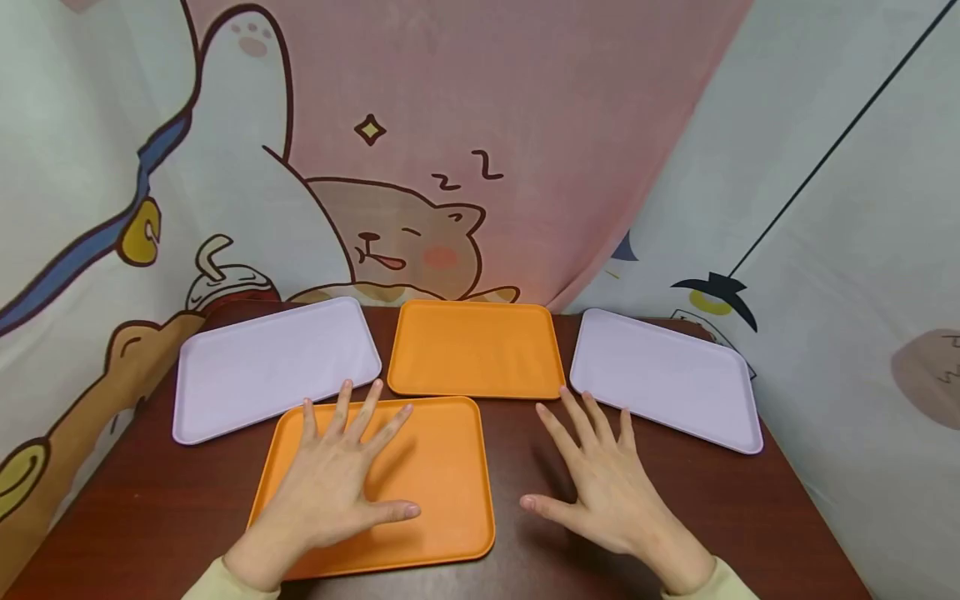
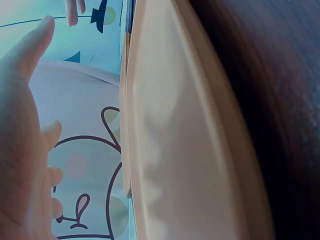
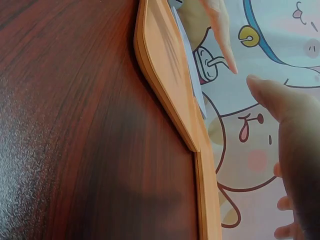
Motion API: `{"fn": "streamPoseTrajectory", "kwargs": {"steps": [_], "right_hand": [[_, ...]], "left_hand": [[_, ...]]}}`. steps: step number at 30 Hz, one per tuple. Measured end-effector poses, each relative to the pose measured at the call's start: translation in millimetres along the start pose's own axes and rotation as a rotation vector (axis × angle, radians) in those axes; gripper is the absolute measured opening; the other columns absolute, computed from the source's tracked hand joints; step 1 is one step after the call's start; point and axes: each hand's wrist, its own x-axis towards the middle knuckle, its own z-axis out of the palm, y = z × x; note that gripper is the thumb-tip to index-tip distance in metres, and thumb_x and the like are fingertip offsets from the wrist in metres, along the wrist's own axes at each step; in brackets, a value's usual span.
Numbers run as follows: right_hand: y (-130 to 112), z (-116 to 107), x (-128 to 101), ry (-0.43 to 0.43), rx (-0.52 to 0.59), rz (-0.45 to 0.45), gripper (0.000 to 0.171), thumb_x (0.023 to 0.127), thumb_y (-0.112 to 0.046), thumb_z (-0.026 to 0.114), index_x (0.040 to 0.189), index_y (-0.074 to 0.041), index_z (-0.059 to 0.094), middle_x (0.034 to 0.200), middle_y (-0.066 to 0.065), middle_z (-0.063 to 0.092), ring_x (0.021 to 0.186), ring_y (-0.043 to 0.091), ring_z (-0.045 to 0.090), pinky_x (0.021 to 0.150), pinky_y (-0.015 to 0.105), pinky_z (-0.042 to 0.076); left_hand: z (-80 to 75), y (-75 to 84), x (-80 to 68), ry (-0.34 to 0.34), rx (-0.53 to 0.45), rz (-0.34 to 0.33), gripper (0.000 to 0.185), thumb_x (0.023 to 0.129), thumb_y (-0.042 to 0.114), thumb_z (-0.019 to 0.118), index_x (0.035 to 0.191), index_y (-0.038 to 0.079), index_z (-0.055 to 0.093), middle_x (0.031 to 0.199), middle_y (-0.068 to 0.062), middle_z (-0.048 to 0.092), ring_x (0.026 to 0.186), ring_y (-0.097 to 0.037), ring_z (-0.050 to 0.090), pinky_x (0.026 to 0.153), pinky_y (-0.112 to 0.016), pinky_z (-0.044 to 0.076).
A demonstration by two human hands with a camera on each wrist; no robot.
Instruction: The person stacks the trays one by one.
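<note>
My left hand (image 1: 330, 483) hovers with spread fingers over the near orange tray (image 1: 442, 483), and its shadow falls on the tray. The right hand (image 1: 607, 492), fingers also spread, is held above the dark wooden table (image 1: 525, 550), to the right of that tray. Neither hand holds anything. In the left wrist view the left hand (image 2: 22, 130) stands apart from the tray's surface (image 2: 175, 165). In the right wrist view the right hand (image 3: 300, 130) is likewise apart from the table.
Along the back of the table lie a left pale lilac tray (image 1: 277, 367), a far orange tray (image 1: 476, 350) and a right pale lilac tray (image 1: 663, 375). Behind them hangs a curtain (image 1: 525, 125) printed with cartoon animals.
</note>
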Motion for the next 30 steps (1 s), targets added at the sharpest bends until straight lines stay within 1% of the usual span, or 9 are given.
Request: {"fn": "streamPoseTrajectory", "kwargs": {"steps": [8,13,17,23,26,30], "right_hand": [[0.2,0.5,0.2,0.008,-0.003,-0.003,0.110,0.085,-0.079,0.069,0.171,-0.028,0.022,0.176,0.012,0.009,0.156,0.047,0.016,0.109,0.087,0.015],[-0.8,-0.1,0.0,0.008,0.007,0.002,0.110,0.085,-0.081,0.067,0.171,-0.028,0.022,0.176,0.010,0.008,0.156,0.046,0.016,0.109,0.086,0.016],[-1.7,0.5,0.1,0.001,0.028,0.016,0.108,0.087,-0.081,0.065,0.170,-0.029,0.022,0.176,0.009,0.007,0.156,0.045,0.017,0.108,0.086,0.018],[-5.7,-1.0,1.6,-0.022,0.141,0.061,0.104,0.089,-0.077,0.067,0.170,-0.030,0.022,0.176,0.007,0.011,0.155,0.044,0.022,0.109,0.084,0.021],[-7.9,-3.7,1.9,-0.033,0.224,0.094,0.101,0.091,-0.075,0.066,0.170,-0.032,0.021,0.176,0.005,0.012,0.155,0.041,0.023,0.112,0.081,0.021],[-9.5,-6.6,1.7,-0.051,0.343,0.142,0.097,0.093,-0.072,0.067,0.170,-0.034,0.021,0.175,0.005,0.015,0.155,0.038,0.024,0.112,0.079,0.025]], "left_hand": [[-0.5,0.4,0.2,0.009,0.010,0.009,0.115,0.074,0.097,0.057,0.169,0.041,0.022,0.176,-0.011,0.007,0.157,-0.052,0.005,0.111,-0.086,0.004],[-1.3,0.0,-0.5,0.009,-0.002,-0.001,0.115,0.075,0.096,0.058,0.169,0.041,0.022,0.176,-0.010,0.004,0.157,-0.050,0.001,0.111,-0.086,0.005],[-3.5,-1.1,-1.3,-0.006,-0.043,-0.019,0.113,0.077,0.093,0.060,0.169,0.041,0.020,0.176,-0.009,0.003,0.157,-0.048,-0.004,0.111,-0.086,0.005],[-13.4,-5.3,-2.5,-0.025,-0.136,-0.083,0.111,0.081,0.086,0.066,0.170,0.041,0.016,0.176,-0.010,0.002,0.158,-0.047,-0.005,0.112,-0.086,0.007],[-18.7,-7.9,-2.4,-0.016,-0.170,-0.115,0.110,0.083,0.082,0.068,0.170,0.040,0.016,0.176,-0.011,0.004,0.158,-0.048,-0.002,0.112,-0.085,0.008],[-25.0,-11.5,-4.3,-0.005,-0.240,-0.167,0.107,0.085,0.078,0.071,0.170,0.040,0.018,0.175,-0.013,0.009,0.157,-0.049,0.005,0.113,-0.084,0.010]]}}
